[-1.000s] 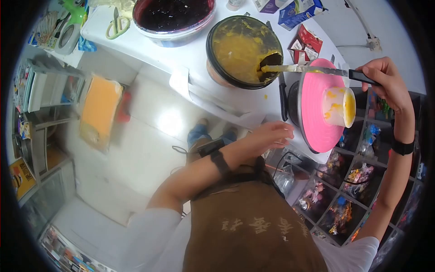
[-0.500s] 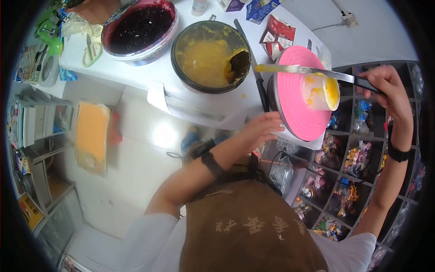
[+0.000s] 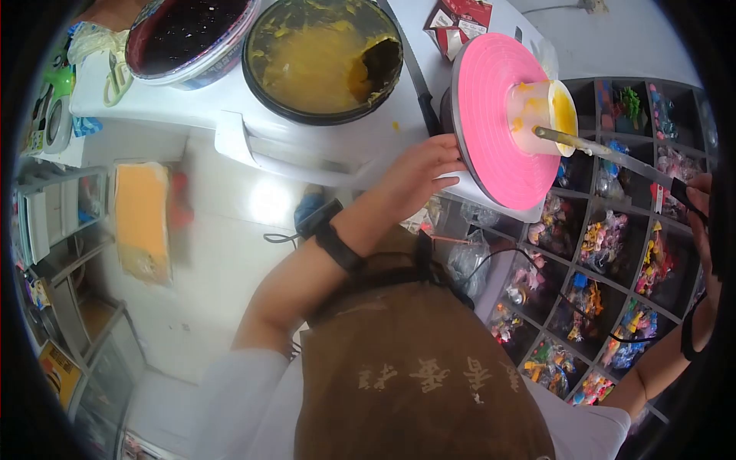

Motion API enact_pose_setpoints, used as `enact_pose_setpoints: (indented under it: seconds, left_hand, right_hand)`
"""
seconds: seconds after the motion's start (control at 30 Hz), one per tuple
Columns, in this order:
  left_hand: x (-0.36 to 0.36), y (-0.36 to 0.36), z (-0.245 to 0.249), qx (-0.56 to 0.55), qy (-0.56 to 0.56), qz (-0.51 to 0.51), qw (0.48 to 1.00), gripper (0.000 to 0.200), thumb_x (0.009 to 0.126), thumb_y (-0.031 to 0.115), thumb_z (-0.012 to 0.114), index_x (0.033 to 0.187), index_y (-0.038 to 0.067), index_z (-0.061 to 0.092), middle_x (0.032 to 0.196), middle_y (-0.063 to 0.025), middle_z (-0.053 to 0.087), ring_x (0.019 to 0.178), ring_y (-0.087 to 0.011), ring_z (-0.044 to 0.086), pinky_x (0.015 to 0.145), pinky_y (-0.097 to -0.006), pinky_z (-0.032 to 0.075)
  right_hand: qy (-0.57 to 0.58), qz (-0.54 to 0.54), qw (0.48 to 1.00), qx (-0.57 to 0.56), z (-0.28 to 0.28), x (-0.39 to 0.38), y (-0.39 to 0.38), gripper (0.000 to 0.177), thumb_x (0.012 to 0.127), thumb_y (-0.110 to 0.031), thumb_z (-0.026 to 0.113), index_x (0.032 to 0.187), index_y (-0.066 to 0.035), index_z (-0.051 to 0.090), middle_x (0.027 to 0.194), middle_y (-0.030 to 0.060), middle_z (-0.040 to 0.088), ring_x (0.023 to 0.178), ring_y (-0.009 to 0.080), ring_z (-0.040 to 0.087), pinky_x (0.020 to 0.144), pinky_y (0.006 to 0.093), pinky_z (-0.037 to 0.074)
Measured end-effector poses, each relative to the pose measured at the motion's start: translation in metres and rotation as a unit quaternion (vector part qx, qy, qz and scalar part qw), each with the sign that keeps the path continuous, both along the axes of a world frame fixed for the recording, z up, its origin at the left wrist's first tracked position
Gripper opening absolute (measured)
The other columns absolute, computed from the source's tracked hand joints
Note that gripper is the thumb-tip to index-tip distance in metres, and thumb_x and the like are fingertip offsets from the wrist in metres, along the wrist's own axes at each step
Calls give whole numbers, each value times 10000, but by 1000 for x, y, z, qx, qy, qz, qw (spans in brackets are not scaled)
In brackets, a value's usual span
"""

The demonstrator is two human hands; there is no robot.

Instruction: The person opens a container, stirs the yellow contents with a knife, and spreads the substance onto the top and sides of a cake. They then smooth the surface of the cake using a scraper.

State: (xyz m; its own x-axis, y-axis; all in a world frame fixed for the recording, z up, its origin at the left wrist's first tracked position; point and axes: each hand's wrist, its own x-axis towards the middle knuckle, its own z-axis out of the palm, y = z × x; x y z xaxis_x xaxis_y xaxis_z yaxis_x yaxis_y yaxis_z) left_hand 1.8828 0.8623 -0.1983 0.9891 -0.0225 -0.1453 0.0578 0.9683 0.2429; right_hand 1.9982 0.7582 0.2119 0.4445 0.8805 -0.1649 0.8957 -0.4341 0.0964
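Right fingers (image 3: pixel 699 201) grip spatula (image 3: pixel 598 149) (yellow-smeared); black tub (image 3: pixel 326 119) holds yellow cream (image 3: pixel 307 57); left fingers (image 3: pixel 441 153) open.

A white table (image 3: pixel 230 107) ran across the far side. From left to right it bore green-handled scissors (image 3: pixel 115 77), a bowl of dark jam (image 3: pixel 188 34), a black tub of yellow cream (image 3: pixel 322 57), a black-handled knife (image 3: pixel 420 88) and a pink turntable (image 3: pixel 491 138) at its near right corner. A red carton (image 3: pixel 458 15) lay farther back.

place: cake shop | signs: pink cake stand (image 3: pixel 491 146), big tubs of filling (image 3: pixel 322 57), shelves of little toys (image 3: pixel 613 261)
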Motion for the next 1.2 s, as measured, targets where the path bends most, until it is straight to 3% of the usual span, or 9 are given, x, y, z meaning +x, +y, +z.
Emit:
enact_pose_setpoints:
  seconds: [0.13, 0.2, 0.3, 0.57, 0.7, 0.77, 0.9, 0.97, 1.2]
  left_hand:
    - [2, -1, 1, -13, -8, -7, 1000, 396, 916, 214, 530, 1285, 71, 505, 1249, -32, 565, 1152, -152, 518, 969, -323, 405]
    - [2, 0, 4, -8, -9, -6, 1000, 378, 914, 210, 535, 1267, 75, 517, 1230, -26, 573, 1143, -150, 522, 972, -324, 407]
    - [5, 1, -1, -18, -1, 0, 1000, 386, 914, 205, 534, 1276, 73, 512, 1227, -33, 575, 1135, -158, 524, 983, -339, 407]
    - [6, 16, 2, -39, 4, 37, 999, 416, 912, 196, 529, 1303, 57, 494, 1256, -64, 561, 1138, -184, 524, 1004, -369, 401]
    - [2, 17, 4, -41, 7, 44, 998, 421, 914, 195, 528, 1308, 52, 494, 1257, -76, 559, 1157, -200, 521, 1011, -377, 399]
    - [1, 16, 7, -38, 4, 41, 998, 417, 915, 194, 526, 1306, 50, 497, 1257, -75, 558, 1160, -205, 522, 1013, -380, 399]
    - [-1, 13, 3, -38, 8, 41, 998, 416, 918, 187, 521, 1309, 47, 496, 1262, -75, 558, 1160, -209, 525, 1011, -373, 398]
    - [-1, 13, 1, -32, -1, 37, 999, 417, 919, 184, 519, 1311, 44, 495, 1265, -78, 558, 1161, -210, 525, 1011, -370, 396]
    - [-1, 9, 4, -25, 13, 23, 999, 429, 925, 196, 499, 1321, 31, 481, 1296, -113, 545, 1188, -237, 512, 1030, -383, 377]
  right_hand:
    - [16, -173, 978, 111, -16, -25, 15, 236, 703, 61, 741, 929, -7, 739, 941, 96, 702, 727, 161, 604, 605, 260, 468]
    - [-53, 204, 974, -83, -6, 10, 1, 231, 696, 62, 742, 911, -20, 745, 941, 88, 703, 721, 161, 599, 609, 258, 461]
    - [-85, 199, 969, -115, -8, 13, 1, 236, 691, 62, 745, 907, -33, 748, 939, 84, 704, 719, 164, 598, 621, 265, 461]
    - [79, -320, 932, 149, -16, -28, 14, 217, 698, 68, 750, 894, -27, 747, 943, 79, 703, 704, 147, 585, 568, 252, 450]
    - [-48, 167, 978, -112, -2, 18, 1, 217, 711, 81, 739, 905, -17, 744, 943, 80, 699, 725, 140, 593, 562, 232, 451]
    - [32, -209, 975, 68, -18, -7, 23, 230, 707, 90, 737, 911, -15, 743, 942, 79, 696, 743, 134, 602, 558, 220, 446]
    - [13, 131, 991, -39, -15, 26, -3, 213, 700, 73, 752, 889, -24, 743, 932, 85, 696, 770, 158, 627, 598, 240, 464]
    - [-49, 58, 991, -107, 0, 30, -43, 189, 854, -44, 645, 1040, -13, 662, 1024, 119, 655, 915, 191, 619, 779, 272, 476]
    - [201, -329, 897, 217, -68, 19, -219, 239, 959, -167, 563, 1131, -22, 644, 809, 49, 654, 496, 28, 440, 451, 158, 319]
